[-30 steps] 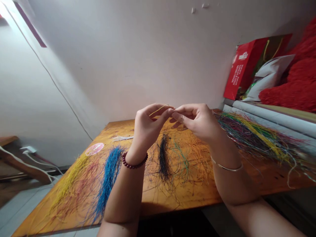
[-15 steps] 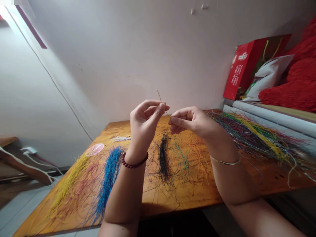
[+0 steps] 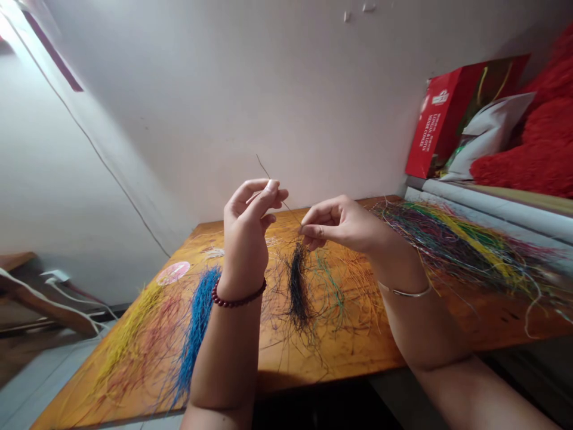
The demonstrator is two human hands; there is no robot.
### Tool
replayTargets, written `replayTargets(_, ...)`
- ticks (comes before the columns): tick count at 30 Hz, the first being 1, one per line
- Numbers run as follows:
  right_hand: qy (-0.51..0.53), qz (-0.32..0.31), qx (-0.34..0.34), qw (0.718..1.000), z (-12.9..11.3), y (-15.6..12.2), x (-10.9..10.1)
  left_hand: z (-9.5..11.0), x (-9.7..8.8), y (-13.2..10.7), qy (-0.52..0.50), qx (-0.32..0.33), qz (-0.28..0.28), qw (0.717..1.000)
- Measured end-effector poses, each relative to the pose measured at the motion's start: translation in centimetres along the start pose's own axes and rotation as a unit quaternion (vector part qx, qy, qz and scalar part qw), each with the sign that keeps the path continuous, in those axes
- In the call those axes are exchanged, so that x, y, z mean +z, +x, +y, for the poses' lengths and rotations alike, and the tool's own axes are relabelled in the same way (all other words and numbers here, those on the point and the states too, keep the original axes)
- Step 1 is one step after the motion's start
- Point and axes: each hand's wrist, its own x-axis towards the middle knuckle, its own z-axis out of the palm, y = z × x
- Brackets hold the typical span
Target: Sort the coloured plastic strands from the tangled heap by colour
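Above the table, my left hand (image 3: 250, 218) pinches a thin dark wire (image 3: 292, 212) between thumb and fingertips; its upper end sticks up past the thumb. The wire runs down to my right hand (image 3: 333, 224), whose thumb and forefinger are closed on its lower part. Below the hands lies a black bundle of wires (image 3: 298, 286). Loose green wires (image 3: 330, 283) and orange wires (image 3: 360, 286) lie to its right. By my left forearm is a thick blue bundle (image 3: 199, 328), with red wires (image 3: 156, 334) and yellow wires (image 3: 129, 334) farther left.
A big tangle of mixed coloured wires (image 3: 456, 245) covers the right side of the wooden table (image 3: 313, 364). White wires (image 3: 213, 253) and a round pink sticker (image 3: 173, 273) lie at the back left. A red gift bag (image 3: 434, 125) and red fluffy material (image 3: 532, 149) stand at right.
My left hand has moved left, away from my right hand, and more wire shows stretched between them. My right hand has shifted slightly left.
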Motion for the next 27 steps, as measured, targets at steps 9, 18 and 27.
replayTargets(9, -0.104, 0.0, -0.015, 0.994, -0.1, -0.5, -0.2, -0.3, -0.2, 0.1, -0.004, -0.002, 0.009, 1.0)
replayTargets(18, -0.243, -0.066, -0.036, 0.967, -0.7, -0.9, -1.2, -0.3, -0.4, 0.5, -0.037, -0.019, 0.027, 0.999)
replayTargets(27, -0.313, -0.113, -0.035, 0.943, -0.9, -1.3, -2.1, -0.7, -0.4, 0.8, -0.048, -0.029, 0.035, 0.998)
